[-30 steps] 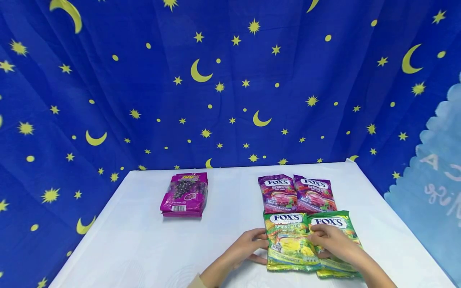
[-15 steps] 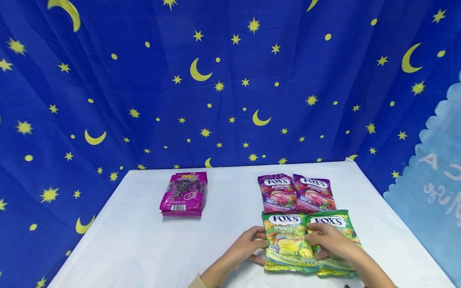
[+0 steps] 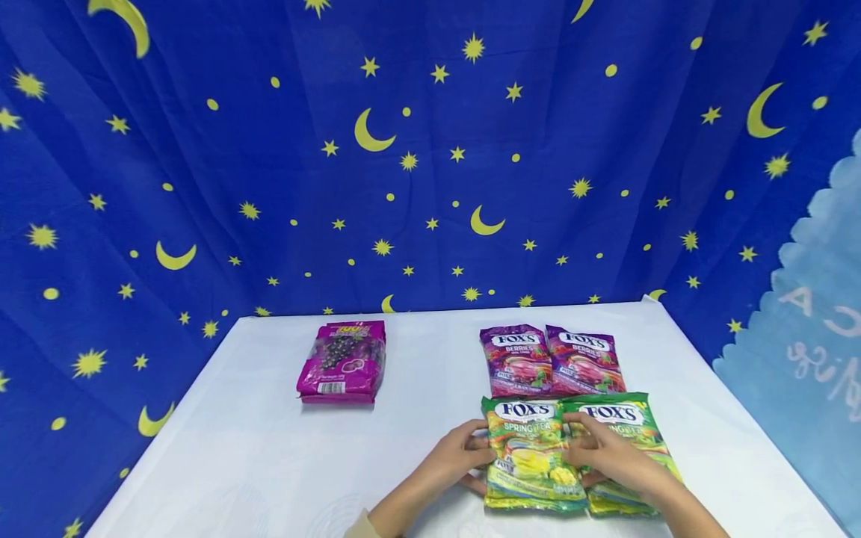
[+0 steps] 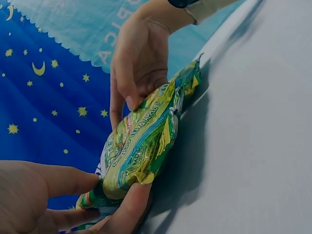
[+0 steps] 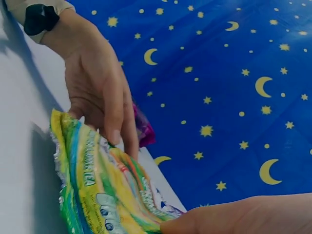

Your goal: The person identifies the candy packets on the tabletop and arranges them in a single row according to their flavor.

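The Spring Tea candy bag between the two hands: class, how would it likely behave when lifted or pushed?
This bag would probably flex rather than stay stiff, since its edges look thin and crinkled. Its shiny surface suggests it might slip when gripped. Its flattish, pillow-like shape makes rolling unlikely.

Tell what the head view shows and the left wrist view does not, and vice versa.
Only the head view: the magenta grape bag and two purple Berries bags.
Only the left wrist view: the right sleeve cuff, with a dark object at it.
Both: the left hand, the right hand, the green Spring Tea bag between them, the starry backdrop, the white table.
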Demonstrator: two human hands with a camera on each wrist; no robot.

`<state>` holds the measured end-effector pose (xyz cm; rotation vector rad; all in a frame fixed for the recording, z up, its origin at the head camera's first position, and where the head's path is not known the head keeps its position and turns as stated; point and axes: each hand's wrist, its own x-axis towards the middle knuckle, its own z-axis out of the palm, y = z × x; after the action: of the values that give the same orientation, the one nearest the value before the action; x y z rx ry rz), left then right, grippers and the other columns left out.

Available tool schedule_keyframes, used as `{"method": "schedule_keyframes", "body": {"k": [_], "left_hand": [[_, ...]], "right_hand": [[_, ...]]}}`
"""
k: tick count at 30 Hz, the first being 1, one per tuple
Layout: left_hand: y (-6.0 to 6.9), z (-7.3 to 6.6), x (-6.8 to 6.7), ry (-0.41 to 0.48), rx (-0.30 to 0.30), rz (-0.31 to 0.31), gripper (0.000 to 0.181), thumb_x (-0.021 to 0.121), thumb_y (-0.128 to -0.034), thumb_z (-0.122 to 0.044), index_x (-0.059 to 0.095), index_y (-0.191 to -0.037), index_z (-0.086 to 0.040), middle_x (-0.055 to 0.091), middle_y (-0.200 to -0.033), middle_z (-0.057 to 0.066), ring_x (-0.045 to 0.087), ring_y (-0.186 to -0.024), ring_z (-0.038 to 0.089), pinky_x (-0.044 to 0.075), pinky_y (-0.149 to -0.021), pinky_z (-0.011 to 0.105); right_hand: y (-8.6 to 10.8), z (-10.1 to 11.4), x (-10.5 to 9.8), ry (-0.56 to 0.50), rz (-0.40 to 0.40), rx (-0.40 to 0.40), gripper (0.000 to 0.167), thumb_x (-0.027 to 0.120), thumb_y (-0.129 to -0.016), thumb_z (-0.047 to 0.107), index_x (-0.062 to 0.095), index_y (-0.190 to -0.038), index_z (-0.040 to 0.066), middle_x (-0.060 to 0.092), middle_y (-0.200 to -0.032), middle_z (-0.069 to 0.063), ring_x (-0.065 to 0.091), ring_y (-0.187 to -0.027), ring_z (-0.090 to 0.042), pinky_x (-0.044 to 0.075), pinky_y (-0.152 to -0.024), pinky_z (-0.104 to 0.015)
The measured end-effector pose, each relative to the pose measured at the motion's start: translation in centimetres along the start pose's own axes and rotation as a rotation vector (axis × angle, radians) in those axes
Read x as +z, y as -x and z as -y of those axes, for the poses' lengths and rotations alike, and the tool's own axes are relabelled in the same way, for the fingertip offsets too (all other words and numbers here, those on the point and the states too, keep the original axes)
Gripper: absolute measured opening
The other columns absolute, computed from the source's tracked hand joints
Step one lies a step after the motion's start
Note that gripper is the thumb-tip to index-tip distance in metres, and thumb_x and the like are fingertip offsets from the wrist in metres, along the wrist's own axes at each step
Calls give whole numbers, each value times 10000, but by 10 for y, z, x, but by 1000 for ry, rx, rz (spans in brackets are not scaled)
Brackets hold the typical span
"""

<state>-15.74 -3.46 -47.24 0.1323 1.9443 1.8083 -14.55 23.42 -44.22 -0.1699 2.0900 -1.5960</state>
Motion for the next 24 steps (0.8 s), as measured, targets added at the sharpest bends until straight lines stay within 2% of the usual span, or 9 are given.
{"method": "schedule_keyframes", "body": {"k": [4,8,13,19,24], "left_hand": [[4,1,-6,-37,13,-7,529,648,-859,-24,479,-1360,-5,649,-865,87,637,-729,209,590,-534,373],[8,2,-13,-50,52,-33,540,655,-856,-24,478,-1365,-3,649,-862,82,638,-697,202,583,-501,370],[9,1,-23,-95,95,-74,562,659,-854,-44,471,-1383,-9,647,-901,80,643,-697,209,582,-511,361],[9,-3,-35,-155,144,-137,589,662,-847,-46,460,-1399,-10,631,-939,83,636,-727,212,584,-563,359],[6,-9,-48,-196,159,-155,659,701,-825,-51,423,-1420,3,608,-968,100,616,-745,187,581,-567,351]], "right_hand": [[-4,-3,7,-62,28,1,714,613,-926,153,163,-1442,-50,598,-799,-54,547,-684,-185,550,-612,-349],[-10,-6,18,-121,-4,17,756,637,-922,180,139,-1460,-4,575,-773,-19,529,-642,-161,521,-615,-328],[-18,-6,29,-141,-69,15,786,670,-897,175,149,-1463,14,632,-872,-57,633,-748,-229,568,-687,-402],[-30,5,39,-131,-104,-8,777,686,-874,145,185,-1457,31,635,-949,-85,637,-805,-243,572,-708,-406],[-45,17,45,-124,-108,-56,770,672,-867,102,180,-1454,20,608,-947,-104,636,-811,-252,574,-718,-422]]}}
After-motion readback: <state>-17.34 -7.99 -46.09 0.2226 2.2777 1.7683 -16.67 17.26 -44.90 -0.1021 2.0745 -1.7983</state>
